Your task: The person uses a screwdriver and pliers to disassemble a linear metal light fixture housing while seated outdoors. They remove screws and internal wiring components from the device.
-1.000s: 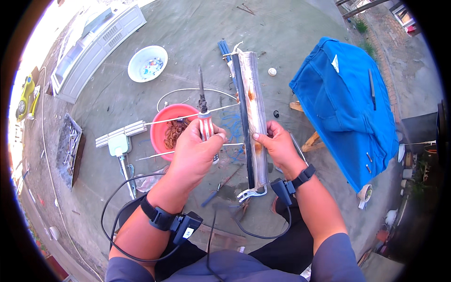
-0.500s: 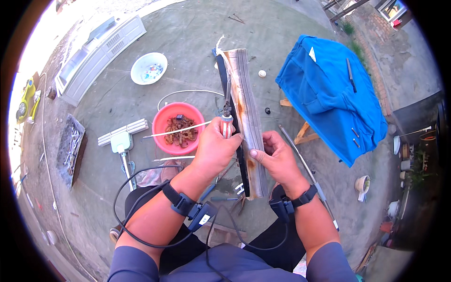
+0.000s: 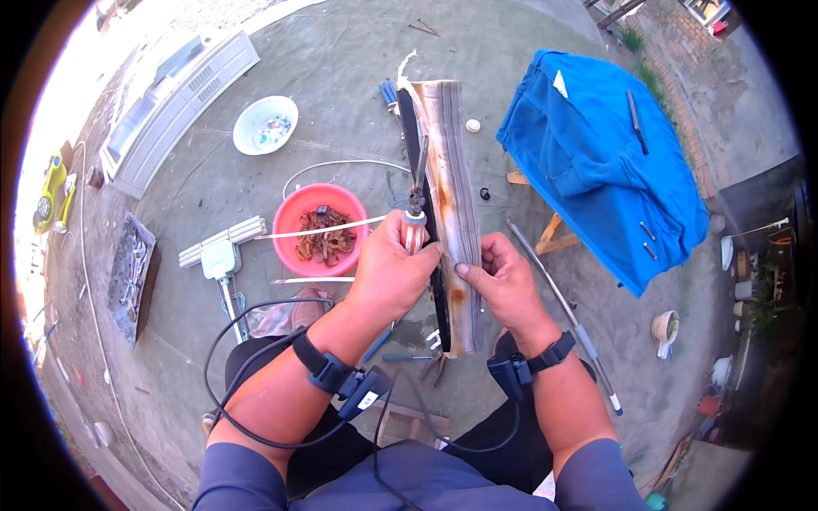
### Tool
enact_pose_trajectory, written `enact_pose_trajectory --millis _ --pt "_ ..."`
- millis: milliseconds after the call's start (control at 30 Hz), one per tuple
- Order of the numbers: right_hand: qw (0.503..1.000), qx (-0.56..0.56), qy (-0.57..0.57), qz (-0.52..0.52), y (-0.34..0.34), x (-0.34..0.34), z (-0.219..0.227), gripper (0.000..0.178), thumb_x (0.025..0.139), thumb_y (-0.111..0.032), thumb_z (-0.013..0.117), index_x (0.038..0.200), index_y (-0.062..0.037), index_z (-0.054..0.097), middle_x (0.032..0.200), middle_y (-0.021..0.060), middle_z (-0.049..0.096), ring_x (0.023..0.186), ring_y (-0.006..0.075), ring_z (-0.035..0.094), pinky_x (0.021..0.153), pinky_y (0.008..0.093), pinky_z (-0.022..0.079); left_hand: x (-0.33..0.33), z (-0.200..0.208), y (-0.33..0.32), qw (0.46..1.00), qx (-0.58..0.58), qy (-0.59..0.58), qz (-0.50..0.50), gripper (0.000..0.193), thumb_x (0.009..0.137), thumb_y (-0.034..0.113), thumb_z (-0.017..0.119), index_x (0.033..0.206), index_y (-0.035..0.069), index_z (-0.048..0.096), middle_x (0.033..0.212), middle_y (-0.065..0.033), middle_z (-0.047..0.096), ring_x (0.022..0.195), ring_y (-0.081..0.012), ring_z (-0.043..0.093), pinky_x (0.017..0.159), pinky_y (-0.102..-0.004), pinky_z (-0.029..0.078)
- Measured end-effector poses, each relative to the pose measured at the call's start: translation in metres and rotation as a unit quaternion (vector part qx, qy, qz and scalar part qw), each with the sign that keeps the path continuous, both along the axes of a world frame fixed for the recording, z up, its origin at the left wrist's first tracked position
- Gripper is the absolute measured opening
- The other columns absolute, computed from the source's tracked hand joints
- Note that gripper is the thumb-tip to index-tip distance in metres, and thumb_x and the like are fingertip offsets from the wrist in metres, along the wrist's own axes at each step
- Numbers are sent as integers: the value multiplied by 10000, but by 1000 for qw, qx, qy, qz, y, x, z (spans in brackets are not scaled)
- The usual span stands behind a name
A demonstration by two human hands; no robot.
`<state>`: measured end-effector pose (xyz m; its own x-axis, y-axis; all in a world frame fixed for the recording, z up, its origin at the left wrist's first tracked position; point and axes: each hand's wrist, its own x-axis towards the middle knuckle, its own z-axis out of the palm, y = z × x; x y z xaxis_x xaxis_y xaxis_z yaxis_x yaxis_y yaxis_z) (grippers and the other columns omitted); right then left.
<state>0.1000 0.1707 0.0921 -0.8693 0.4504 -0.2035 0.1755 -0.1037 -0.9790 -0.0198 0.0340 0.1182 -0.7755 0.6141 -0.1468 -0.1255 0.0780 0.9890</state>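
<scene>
My left grip (image 3: 383,266) is wrapped around a short, red-and-white striped handle (image 3: 414,232) of a tool with a dark, narrow metal shaft (image 3: 418,175), pointing away from the body. My right grip (image 3: 507,277) pinches the right edge of a long, narrow, grey-white ridged piece (image 3: 460,196) with rust-brown stains, thumb on the upper face; the fingers beneath are partly hidden. I find this piece raised between the two grips, in front of the knees, its long side running away from the body. A black flat strip (image 3: 442,315) lines its left side. The shaft overlaps the boundary between strip and piece; I cannot tell whether its tip makes contact.

To the left I record a round pink plastic bowl (image 3: 288,249) holding brown, irregular pieces (image 3: 322,245), with a thin white rod (image 3: 341,226) across it. Further out stand a round white basin (image 3: 242,140) and, at far left, a dark rectangular tray (image 3: 141,300) of metal tools. Right of the right grip, a long grey metal pole (image 3: 558,295) lies on the grey-green floor (image 3: 358,77), near a large blue cloth (image 3: 596,183) draped over a support with wooden legs (image 3: 548,234).
</scene>
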Motion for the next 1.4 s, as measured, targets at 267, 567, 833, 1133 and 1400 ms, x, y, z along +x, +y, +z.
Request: enact_pose_trajectory --millis 267,567,833,1133,1400 --pt "995 -68 74 27 18 -14 18 681 746 -215 853 1273 -13 472 1158 79 618 1035 152 599 921 308 479 8 -9 0 995 -67 26 -63 200 828 10 667 1000 26 566 843 21 588 755 -47 524 675 -242 465" --pt "997 -42 50 -33 32 -11 6 422 828 -148 778 1178 -24 577 1057 37 655 968 109 604 870 296 486 -1 -10 -2 972 -139 158 -104 264 813 142 700 1000 17 560 825 -190 650 794 -368 658 699 -429 497" --pt "989 5 58 -135 61 -4 17 433 829 -126 754 1208 -32 569 1078 46 657 972 127 600 878 299 469 -28 16 -26 933 -162 286 -147 482 785 26 696 1234 -24 527 1093 -129 584 1006 -172 598 891 -327 483" --pt "987 -42 93 -123 82 3 13 394 843 -42 707 1203 -19 547 1082 82 650 1003 174 618 909 328 485 -54 32 -49 987 -53 73 -134 543 736 -50 664 1256 -31 509 1172 -108 614 1102 -172 606 971 -311 474" --pt "987 -54 95 -117 79 1 17 419 818 -33 711 1205 -18 550 1080 92 648 1015 194 622 923 351 480 -59 47 -57 976 -64 151 -146 350 762 -57 668 1106 -19 612 1047 -64 646 1000 -134 623 877 -272 493"
